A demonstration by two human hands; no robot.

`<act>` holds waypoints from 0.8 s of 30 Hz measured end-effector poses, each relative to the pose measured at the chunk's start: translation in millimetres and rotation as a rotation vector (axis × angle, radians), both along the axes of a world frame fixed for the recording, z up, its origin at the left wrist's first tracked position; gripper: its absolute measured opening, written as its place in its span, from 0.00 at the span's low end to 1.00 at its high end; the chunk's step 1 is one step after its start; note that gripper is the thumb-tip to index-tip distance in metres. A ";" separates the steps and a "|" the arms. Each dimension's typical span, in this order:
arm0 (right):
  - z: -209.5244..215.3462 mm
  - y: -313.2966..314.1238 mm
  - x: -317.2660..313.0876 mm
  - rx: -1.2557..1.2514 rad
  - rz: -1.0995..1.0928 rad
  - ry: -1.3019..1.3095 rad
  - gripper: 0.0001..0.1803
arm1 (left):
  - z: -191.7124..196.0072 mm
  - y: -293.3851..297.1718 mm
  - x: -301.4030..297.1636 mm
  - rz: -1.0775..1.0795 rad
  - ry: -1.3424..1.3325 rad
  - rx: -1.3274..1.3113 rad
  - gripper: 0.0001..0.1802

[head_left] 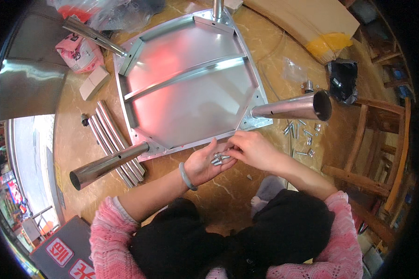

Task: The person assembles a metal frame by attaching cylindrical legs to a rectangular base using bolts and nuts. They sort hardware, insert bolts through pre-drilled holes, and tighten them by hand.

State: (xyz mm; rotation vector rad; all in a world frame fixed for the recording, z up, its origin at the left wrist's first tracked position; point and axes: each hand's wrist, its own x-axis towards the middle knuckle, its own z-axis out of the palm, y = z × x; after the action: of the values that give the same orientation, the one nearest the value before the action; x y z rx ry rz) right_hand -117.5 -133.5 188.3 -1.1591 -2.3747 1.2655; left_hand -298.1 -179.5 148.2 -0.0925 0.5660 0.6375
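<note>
Several small silver bolts lie in the cupped palm of your left hand, which is held palm up just below centre of the frame, fingers loosely curled and open; a pale green bangle sits on that wrist. Your right hand comes in from the right and touches the left, its fingertips pinched together over the bolts; whether they actually grip one cannot be told. Both hands hover just below the lower edge of the upturned metal tray frame, which fills the upper centre on the marble-patterned tabletop. Tube legs are fitted at its corners: one points to the lower left, one to the right, one to the upper left. Loose tubes lie bundled left of the frame. More screws are scattered right of your hands, near a black bag.
</note>
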 end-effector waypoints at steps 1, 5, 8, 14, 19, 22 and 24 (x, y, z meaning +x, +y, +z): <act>-1.2 0.0 2.1 -0.008 0.049 -0.009 0.10 | 3.3 0.3 2.2 -0.004 0.006 0.007 0.29; -13.7 -3.4 13.6 -0.216 0.085 -0.052 0.11 | 15.2 0.6 5.9 -0.199 0.233 -0.177 0.25; -28.8 -7.9 26.9 -0.300 -0.056 0.150 0.08 | 9.9 6.3 20.7 -0.252 0.271 -0.198 0.22; -50.6 -31.2 56.2 -0.172 -0.234 -0.271 0.09 | -30.9 3.2 81.8 -0.288 0.479 -0.056 0.21; -54.4 -28.9 85.8 -0.177 -0.264 -0.121 0.10 | -55.4 -3.3 109.1 -0.276 0.273 -0.059 0.16; -53.0 -26.7 92.3 -0.242 -0.311 -0.057 0.11 | -58.6 -2.5 120.9 -0.261 0.188 -0.155 0.12; -53.2 -27.9 92.0 -0.152 -0.263 -0.158 0.10 | -58.2 -5.3 128.6 -0.235 0.327 -0.158 0.12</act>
State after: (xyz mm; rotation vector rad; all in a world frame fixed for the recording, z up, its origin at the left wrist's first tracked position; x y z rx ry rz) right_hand -25.4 -161.4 135.1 -1.6119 -2.1658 1.3245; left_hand -169.5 -184.9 90.0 -0.0688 0.9292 0.3786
